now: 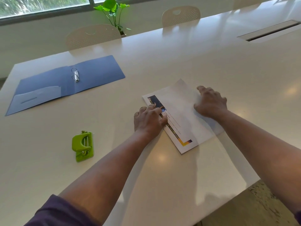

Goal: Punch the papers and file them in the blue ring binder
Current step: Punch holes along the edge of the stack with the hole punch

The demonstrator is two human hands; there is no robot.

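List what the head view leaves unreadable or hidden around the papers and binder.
- Print on the papers: too small, partly under the left hand and right hand.
- Sheet count: only stack edges show.
- Whether the blue ring binder rings are open: too small.

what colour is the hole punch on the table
Lime green, with a metal part on top; the hole punch shows clearly in the head view.

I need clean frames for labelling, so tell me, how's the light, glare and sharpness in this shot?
Head view: daylight from the window behind; soft glare patches on the glossy table near the papers and at far right. Forearms cast faint shadows. Wide-angle lens bows the table edges. Both the left hand and the right hand look slightly motion-soft; the hole punch and the binder are sharp.
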